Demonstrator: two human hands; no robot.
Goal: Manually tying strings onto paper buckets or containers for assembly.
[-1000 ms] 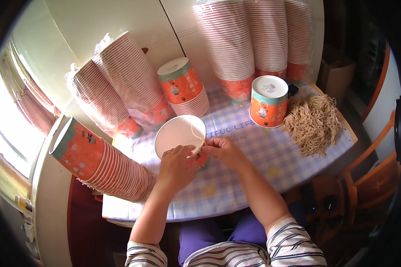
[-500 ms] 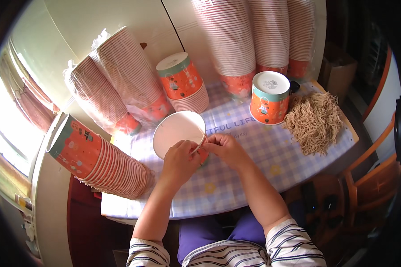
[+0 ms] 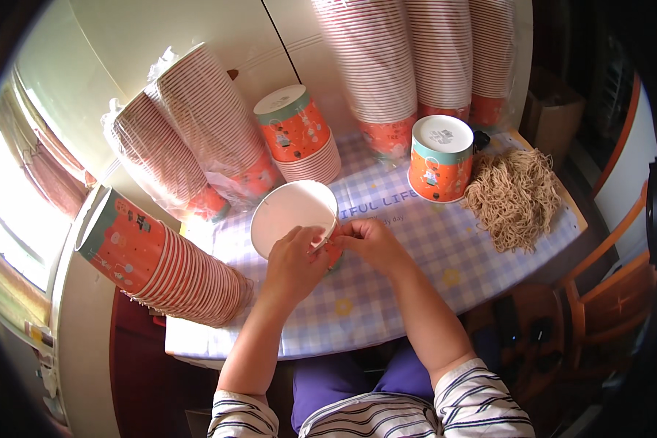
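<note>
A white-lined orange paper bucket (image 3: 288,212) stands tilted on the table in front of me, its mouth showing. My left hand (image 3: 297,261) is at the near right of its rim, fingertips over the edge and thumb just outside, gripping the wall. At the right side of the same rim, my right hand (image 3: 369,243) is closed in a pinch, with a thin tan cord at its fingertips. The cord's ends are too small to make out. A loose pile of tan cords (image 3: 515,197) lies at the table's right end.
An upside-down orange bucket (image 3: 440,160) stands beside the cords. A leaning bucket stack (image 3: 164,255) is at the left, and a short stack (image 3: 297,135) stands behind. Plastic-wrapped stacks (image 3: 379,73) line the back. A checked cloth (image 3: 387,292) covers the table; a wooden chair (image 3: 613,292) is right.
My left fingers have loosened and spread a little at the rim; the thin pale piece between them earlier no longer shows. My right hand stays pinched in nearly the same place.
</note>
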